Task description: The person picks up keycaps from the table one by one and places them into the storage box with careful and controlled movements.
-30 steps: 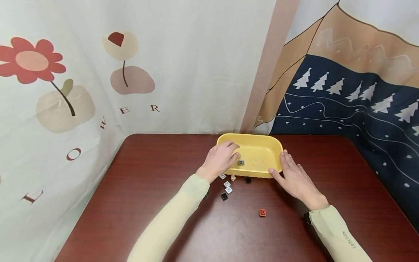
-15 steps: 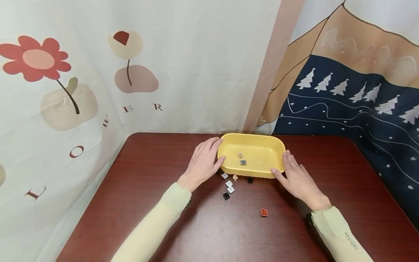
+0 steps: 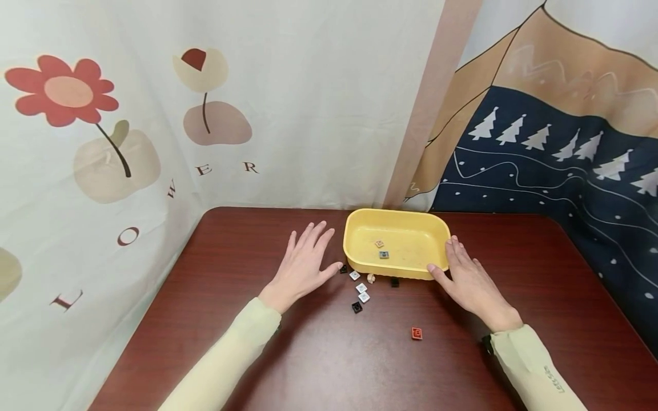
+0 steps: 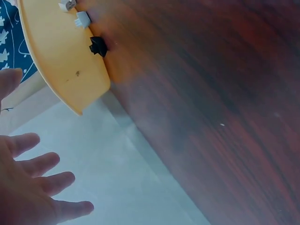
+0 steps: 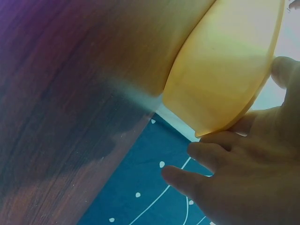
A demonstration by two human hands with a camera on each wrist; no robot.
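A yellow plastic tray (image 3: 406, 269) sits near the table's back edge, with a tan square piece (image 3: 379, 244) and a grey one (image 3: 384, 255) inside. My left hand (image 3: 300, 267) is spread and holds nothing, left of the tray; its thumb overlaps the area by a black square piece (image 3: 344, 269). The left wrist view shows this hand's spread fingers (image 4: 44, 183) apart from the tray. My right hand (image 3: 472, 285) touches the tray's right end with straight fingers, its thumb at the front rim. In the right wrist view its fingers (image 5: 206, 152) lie along the tray's outer end.
In front of the tray lie white keycap-like squares (image 3: 361, 287), a small cream piece (image 3: 371, 278) and black squares (image 3: 357, 307). A red square (image 3: 417, 333) lies nearer on the dark wood table (image 3: 329, 365). Printed curtains (image 3: 308, 103) hang behind the table.
My left hand has drawn back left from over the tray and its fingers have spread. The tan and grey pieces now show plainly inside. The right hand stays at the tray's end.
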